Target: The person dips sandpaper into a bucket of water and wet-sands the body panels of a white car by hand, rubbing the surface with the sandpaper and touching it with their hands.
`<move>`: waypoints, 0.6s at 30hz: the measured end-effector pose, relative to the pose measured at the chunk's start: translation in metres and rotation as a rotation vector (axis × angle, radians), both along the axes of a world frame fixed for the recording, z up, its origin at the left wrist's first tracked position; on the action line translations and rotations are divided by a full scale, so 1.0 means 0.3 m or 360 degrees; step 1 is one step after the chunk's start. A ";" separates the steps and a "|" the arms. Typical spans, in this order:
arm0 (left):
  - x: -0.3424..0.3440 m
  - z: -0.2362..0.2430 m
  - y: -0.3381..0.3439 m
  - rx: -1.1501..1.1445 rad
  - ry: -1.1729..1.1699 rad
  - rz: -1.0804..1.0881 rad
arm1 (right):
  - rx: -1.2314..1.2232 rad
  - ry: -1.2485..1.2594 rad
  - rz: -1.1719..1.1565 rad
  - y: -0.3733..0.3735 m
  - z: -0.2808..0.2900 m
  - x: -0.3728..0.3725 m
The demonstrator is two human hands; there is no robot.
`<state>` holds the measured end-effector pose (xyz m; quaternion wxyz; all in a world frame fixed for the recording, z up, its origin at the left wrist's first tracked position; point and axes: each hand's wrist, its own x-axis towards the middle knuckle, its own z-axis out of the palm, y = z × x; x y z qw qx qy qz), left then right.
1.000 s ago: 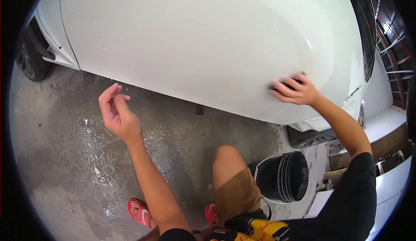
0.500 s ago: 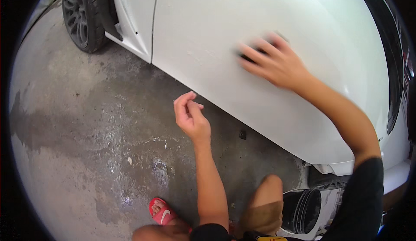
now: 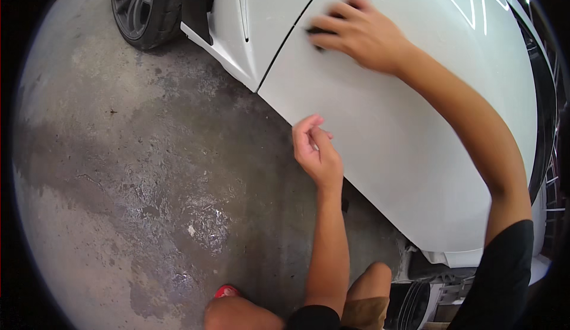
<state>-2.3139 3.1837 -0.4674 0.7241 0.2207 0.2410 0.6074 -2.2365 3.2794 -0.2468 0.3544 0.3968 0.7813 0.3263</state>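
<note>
My right hand (image 3: 362, 33) presses a small black pad (image 3: 318, 39) against the white car door (image 3: 380, 122), close to the dark seam at the door's front edge. The hand is blurred by motion, and its fingers and palm cover most of the pad. Lower down, my left hand (image 3: 319, 152) hovers by the door's bottom edge. Its fingers are loosely bent and apart from the thumb, with nothing seen in them. I cannot tell whether it touches the door.
A grey-spoked front wheel (image 3: 133, 6) stands at the upper left, beside the white fender (image 3: 261, 21). Wet patches mark the concrete floor (image 3: 148, 169). A black bucket (image 3: 409, 303) stands near my knee at the lower right, close to the rear tire (image 3: 430, 269).
My right hand has slid the pad forward and up the door, toward the front seam. The view has shifted; my left hand now overlaps the door's lower edge.
</note>
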 end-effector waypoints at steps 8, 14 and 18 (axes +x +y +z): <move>-0.087 -0.103 0.210 -0.0094 -0.0018 0.0220 | -0.0535 -0.0111 -0.0347 -0.378 0.055 -0.059; -0.023 -0.107 0.208 -0.0076 -0.0119 0.0147 | -0.0111 -0.0094 -0.0164 0.066 -0.202 -0.054; -0.097 -0.226 0.276 -0.0213 0.0041 0.0243 | -0.0497 -0.0107 -0.0266 -0.339 -0.033 -0.075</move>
